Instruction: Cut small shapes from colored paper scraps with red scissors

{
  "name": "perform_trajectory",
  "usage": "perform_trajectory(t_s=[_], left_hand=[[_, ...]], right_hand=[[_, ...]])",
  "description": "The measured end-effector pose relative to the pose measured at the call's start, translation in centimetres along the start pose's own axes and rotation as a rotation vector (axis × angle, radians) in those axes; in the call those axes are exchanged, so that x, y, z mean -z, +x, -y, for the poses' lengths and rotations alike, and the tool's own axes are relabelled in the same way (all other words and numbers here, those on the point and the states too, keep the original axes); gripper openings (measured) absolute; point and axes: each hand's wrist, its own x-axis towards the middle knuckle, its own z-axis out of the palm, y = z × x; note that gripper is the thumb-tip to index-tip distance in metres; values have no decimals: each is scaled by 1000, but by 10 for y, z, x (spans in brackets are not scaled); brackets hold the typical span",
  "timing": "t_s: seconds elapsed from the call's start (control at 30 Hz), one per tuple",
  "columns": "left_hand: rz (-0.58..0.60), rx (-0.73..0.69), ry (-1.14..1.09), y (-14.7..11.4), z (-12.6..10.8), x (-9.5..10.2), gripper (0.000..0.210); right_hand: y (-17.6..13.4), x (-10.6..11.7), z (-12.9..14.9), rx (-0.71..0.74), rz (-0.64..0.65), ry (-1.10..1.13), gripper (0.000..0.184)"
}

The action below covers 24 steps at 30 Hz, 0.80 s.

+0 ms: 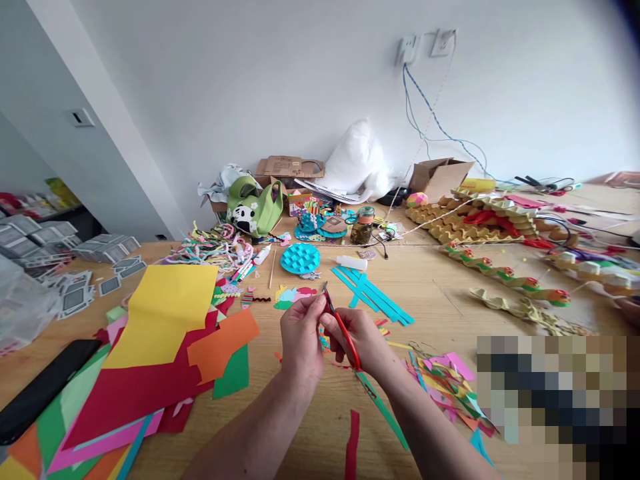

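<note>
My right hand point(356, 337) is closed around a pair of scissors point(347, 340) with red handles, their blades pointing up and away from me. Beside it, my left hand point(303, 337) is pinched right at the blades; whatever lies between its fingers is too small and hidden to name. Both hands are raised over the middle of the wooden table point(280, 427). Colourful paper fish shapes point(295, 297) lie just beyond them. Below my right wrist is a green paper strip point(385, 410), and nearer to me a red strip point(353, 443).
Coloured paper sheets point(170, 307) pile up at left, beside a black phone-like object point(45, 387). Paper scraps point(450, 387) lie at right. Further back are blue strips point(373, 297), a blue scaled disc point(300, 259), a glass jar point(362, 230) and egg-carton pieces point(505, 270).
</note>
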Motion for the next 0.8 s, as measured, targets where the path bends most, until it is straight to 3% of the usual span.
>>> perform_trajectory(t_s=[0.33, 0.8], left_hand=[[44, 53, 22, 1, -5, -3, 25], [47, 61, 47, 5, -8, 0, 15]], right_hand=[[1, 2, -1, -14, -12, 12, 45], [-1, 4, 0, -28, 19, 7, 44]])
